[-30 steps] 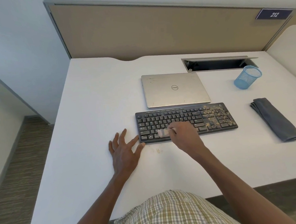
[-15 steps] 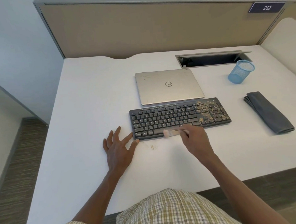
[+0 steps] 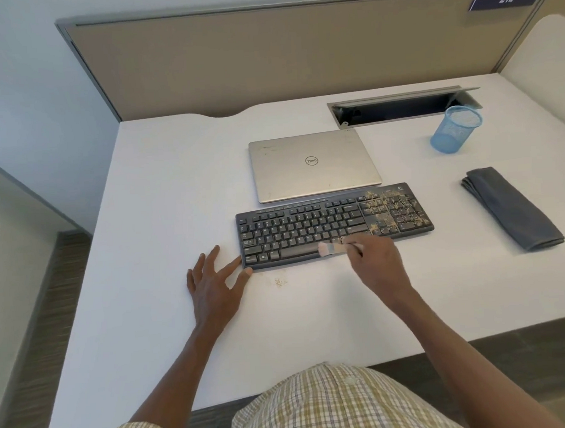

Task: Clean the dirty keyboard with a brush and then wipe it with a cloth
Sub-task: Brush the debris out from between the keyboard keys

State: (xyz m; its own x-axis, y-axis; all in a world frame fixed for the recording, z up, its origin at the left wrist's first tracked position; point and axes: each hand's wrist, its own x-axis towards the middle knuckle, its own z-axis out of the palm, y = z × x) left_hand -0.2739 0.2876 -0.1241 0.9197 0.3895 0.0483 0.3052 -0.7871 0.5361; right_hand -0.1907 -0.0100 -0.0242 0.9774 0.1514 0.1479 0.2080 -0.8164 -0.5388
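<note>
Right hand: gripping brush, bristles on spacebar row.
Left hand: flat, fingers spread, touching keyboard corner.
Keyboard: mid-desk, crumbs over numpad.
Cloth: folded, right.
Mesh cup: contents indiscernible.

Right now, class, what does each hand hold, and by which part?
The right hand holds the brush by its handle, bristles on the keyboard. The left hand holds nothing; it rests flat at the keyboard's corner.

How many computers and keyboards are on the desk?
2: a closed silver laptop at the middle back, and a dusty black keyboard right in front of it. Nothing seems hidden.
</note>
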